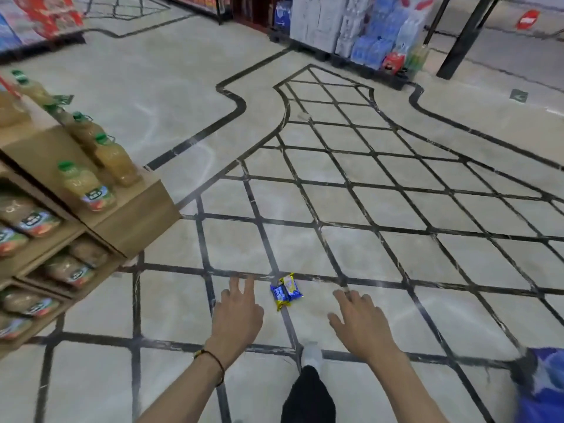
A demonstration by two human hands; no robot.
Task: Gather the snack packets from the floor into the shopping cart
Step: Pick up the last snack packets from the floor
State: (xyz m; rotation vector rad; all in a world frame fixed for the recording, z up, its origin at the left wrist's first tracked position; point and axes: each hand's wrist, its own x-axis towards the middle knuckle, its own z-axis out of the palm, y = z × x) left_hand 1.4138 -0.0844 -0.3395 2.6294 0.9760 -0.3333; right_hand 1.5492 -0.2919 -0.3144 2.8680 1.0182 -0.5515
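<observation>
Glossy beige stone floor [171,96] inlaid with a black diamond lattice [351,184], cardboard display shelves [134,221] of juice bottles [82,184] at left (green caps), shrink-wrapped water packs [375,41] stacked far back, black post [467,35] at right.

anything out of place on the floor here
Yes: two blue-and-yellow snack packets lie together on the tiled floor, out in the open aisle, away from the juice shelf. The left hand and right hand reach toward them, open, touching neither.
</observation>
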